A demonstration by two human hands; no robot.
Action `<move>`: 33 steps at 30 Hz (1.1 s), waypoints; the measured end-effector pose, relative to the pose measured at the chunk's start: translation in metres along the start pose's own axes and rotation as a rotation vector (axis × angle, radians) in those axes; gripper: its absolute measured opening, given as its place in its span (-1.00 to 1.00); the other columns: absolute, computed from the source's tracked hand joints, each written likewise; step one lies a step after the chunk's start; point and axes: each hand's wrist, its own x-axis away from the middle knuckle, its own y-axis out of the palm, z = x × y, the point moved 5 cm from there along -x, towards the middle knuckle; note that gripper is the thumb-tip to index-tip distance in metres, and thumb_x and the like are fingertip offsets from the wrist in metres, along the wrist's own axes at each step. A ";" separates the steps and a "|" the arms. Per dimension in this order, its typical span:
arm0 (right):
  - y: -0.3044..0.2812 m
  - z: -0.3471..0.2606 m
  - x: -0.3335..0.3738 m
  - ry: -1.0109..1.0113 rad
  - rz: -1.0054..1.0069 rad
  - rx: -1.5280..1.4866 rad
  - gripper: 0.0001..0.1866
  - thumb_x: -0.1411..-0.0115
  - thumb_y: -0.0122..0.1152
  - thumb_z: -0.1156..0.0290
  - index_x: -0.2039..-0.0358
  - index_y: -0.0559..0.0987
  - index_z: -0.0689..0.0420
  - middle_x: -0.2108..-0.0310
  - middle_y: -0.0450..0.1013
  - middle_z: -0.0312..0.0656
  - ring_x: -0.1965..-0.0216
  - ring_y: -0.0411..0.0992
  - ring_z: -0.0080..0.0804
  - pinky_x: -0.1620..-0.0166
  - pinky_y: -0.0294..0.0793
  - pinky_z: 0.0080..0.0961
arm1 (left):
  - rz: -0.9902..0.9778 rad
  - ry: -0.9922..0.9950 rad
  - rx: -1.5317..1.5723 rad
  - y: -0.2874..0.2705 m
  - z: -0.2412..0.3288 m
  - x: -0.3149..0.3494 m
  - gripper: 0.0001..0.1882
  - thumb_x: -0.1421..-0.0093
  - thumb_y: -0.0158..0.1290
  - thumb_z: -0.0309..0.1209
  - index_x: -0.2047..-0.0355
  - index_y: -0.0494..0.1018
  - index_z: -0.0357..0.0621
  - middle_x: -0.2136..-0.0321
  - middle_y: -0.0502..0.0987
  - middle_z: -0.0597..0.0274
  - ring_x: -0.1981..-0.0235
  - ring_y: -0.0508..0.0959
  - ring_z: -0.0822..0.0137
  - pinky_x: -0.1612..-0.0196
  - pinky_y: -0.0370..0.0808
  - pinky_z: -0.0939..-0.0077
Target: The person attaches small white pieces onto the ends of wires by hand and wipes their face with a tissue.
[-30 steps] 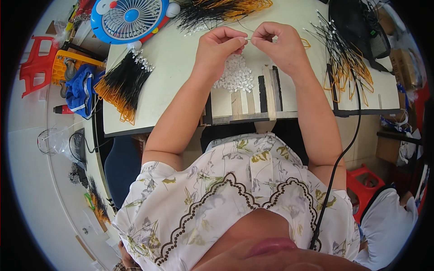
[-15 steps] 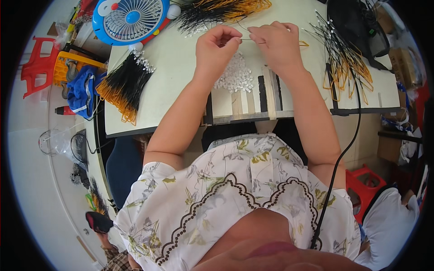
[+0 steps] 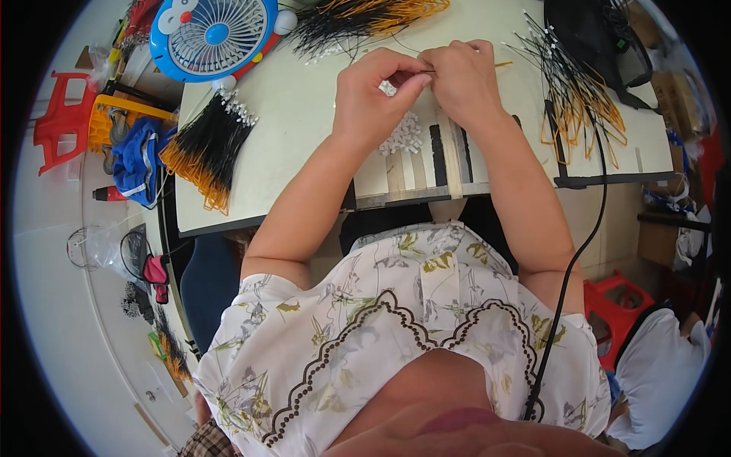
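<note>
My left hand pinches a thin black wire between thumb and forefinger. Right beside it, nearly touching, my right hand is closed on the same wire, its fingertips mostly hidden behind the back of the hand. A short orange end sticks out past my right hand. Under and between my hands lies a heap of small white connectors, partly covered by my left hand. Whether a connector is between my fingers is too small to tell.
Bundles of black wires with orange ends lie at the left, the far side and the right. A blue fan stands far left, a black bag far right. A black cable crosses the table's right front edge.
My left hand has come up to my right hand, closing the gap between them, and now covers more of the connector heap. At lower left, another person's dark shoe is no longer visible.
</note>
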 end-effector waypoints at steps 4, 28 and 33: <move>0.000 -0.002 0.002 -0.046 0.064 0.013 -0.84 -0.16 0.16 0.41 0.34 0.69 0.09 0.47 0.56 -0.20 0.37 0.46 -0.32 0.00 0.29 -0.30 | 0.042 0.053 0.015 -0.002 -0.008 -0.001 -0.89 -0.08 0.23 -0.56 0.34 0.60 -0.24 0.48 0.60 0.24 0.49 0.53 0.47 0.36 0.48 0.61; 0.001 0.003 0.001 0.120 -0.087 0.013 -0.86 -0.15 0.20 0.42 0.33 0.66 0.14 0.47 0.55 -0.05 0.38 0.51 -0.08 0.26 0.48 -0.23 | 0.040 0.441 -0.158 -0.004 0.009 0.001 -0.76 -0.03 0.20 -0.63 0.25 0.61 -0.13 0.49 0.56 0.24 0.44 0.55 0.37 0.35 0.50 0.53; -0.014 0.004 -0.006 0.052 0.096 -0.539 -0.89 -0.06 0.32 0.54 0.35 0.62 0.17 0.45 0.46 -0.25 0.46 0.37 -0.44 0.34 0.40 -0.51 | 0.083 -0.099 0.281 -0.010 -0.033 -0.006 -0.88 -0.15 0.19 -0.57 0.28 0.60 -0.23 0.44 0.60 0.31 0.43 0.54 0.51 0.33 0.47 0.62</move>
